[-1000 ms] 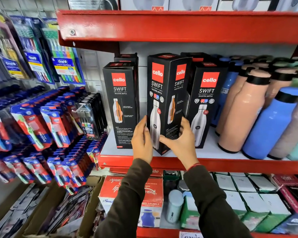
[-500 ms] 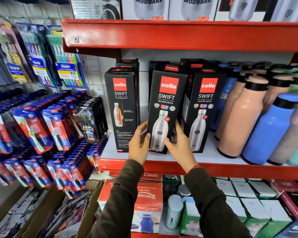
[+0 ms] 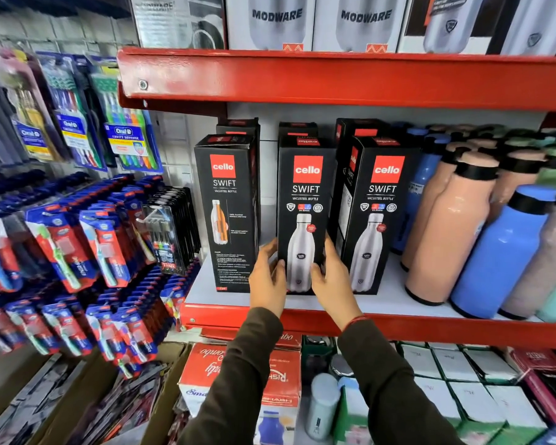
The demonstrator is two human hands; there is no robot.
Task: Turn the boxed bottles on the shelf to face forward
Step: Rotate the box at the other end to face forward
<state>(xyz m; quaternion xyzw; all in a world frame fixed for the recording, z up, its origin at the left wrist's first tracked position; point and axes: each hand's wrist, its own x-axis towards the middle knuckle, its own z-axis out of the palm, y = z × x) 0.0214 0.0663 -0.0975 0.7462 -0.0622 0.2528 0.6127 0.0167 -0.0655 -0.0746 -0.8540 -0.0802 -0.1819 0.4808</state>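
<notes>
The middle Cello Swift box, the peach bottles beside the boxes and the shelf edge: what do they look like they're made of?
Middle Cello Swift box: apparently printed cardboard, matte black, with folded top flaps and crisp edges. Peach bottles: smooth, faintly sheened coating with black collars; metal or plastic underneath cannot be told. Shelf edge: probably painted sheet metal, glossy red with highlights. Left hand and right hand grip the box sides.
</notes>
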